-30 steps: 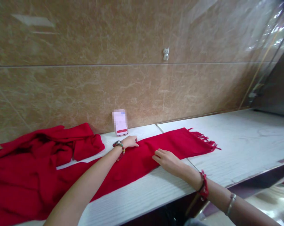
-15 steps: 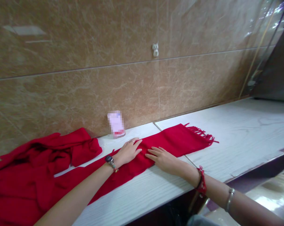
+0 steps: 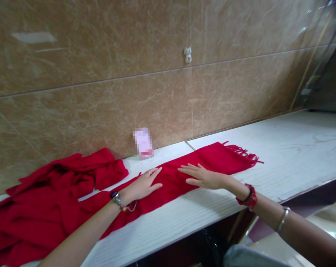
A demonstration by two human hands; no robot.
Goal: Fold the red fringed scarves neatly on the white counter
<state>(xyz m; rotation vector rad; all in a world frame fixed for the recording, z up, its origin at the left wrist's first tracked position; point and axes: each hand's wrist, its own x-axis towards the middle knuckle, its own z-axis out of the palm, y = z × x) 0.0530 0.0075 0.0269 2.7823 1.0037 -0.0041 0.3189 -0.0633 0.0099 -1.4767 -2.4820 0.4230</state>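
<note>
A red fringed scarf (image 3: 170, 178) stretches along a white wood-grain counter (image 3: 285, 148), its right part laid flat and its tasselled end toward the right. The left part lies in a loose, rumpled heap. My left hand (image 3: 142, 185) rests flat on the scarf's middle, fingers stretched out and thumb apart. A little to its right, my right hand (image 3: 203, 176) is over the flat cloth with fingers extended to the left; whether its whole palm touches cannot be told. Neither hand grips the fabric.
A pinkish, blurred-out upright object (image 3: 143, 144) leans against the brown marbled wall (image 3: 106, 107) behind the scarf. A small white cat-shaped piece (image 3: 187, 55) is fixed on the wall. A dark bulky object (image 3: 329, 81) stands at the far right. The counter's front edge runs close to me.
My hands have moved apart: the left slid leftward along the scarf, the right shifted slightly right. The view has shifted a little; the scarf lies much as before.
</note>
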